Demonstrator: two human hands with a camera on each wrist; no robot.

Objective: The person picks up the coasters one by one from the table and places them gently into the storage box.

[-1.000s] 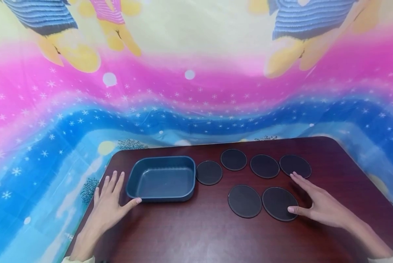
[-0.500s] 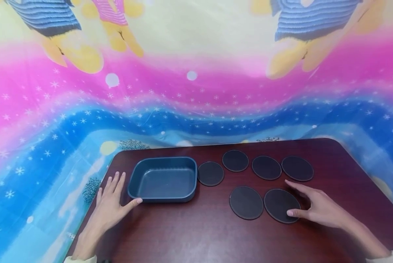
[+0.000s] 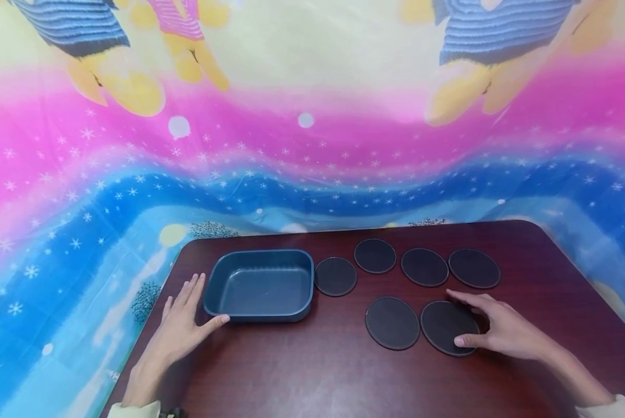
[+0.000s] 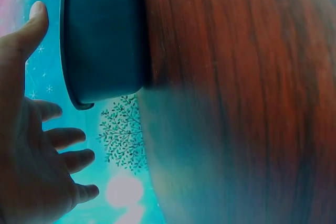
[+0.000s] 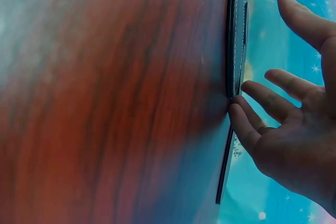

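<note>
In the head view my left hand (image 3: 181, 328) is spread beside the left end of a dark blue-green rectangular dish (image 3: 260, 290), thumb by its front corner. The left wrist view shows the fingers apart from the wall of the dish (image 4: 105, 30). My right hand (image 3: 505, 328) hovers at the right edge of a round black coaster (image 3: 443, 325), its thumb overlapping the coaster in the head view. Seen from the right wrist, the thumb is raised well off and the lower fingertips are right at the edge of the stitched coaster (image 5: 237, 35). Neither hand grips anything.
A second coaster (image 3: 392, 323) lies just left of the one by my right hand. Several more, among them one coaster (image 3: 335, 276) against the dish, form a back row. All lie on a dark red-brown table (image 3: 302, 377). A printed curtain (image 3: 312, 157) hangs behind its far edge.
My right hand has drawn back from the far right coaster toward the nearer one, its fingers bending in a little. My left hand has shifted slightly right, toward the dish.
</note>
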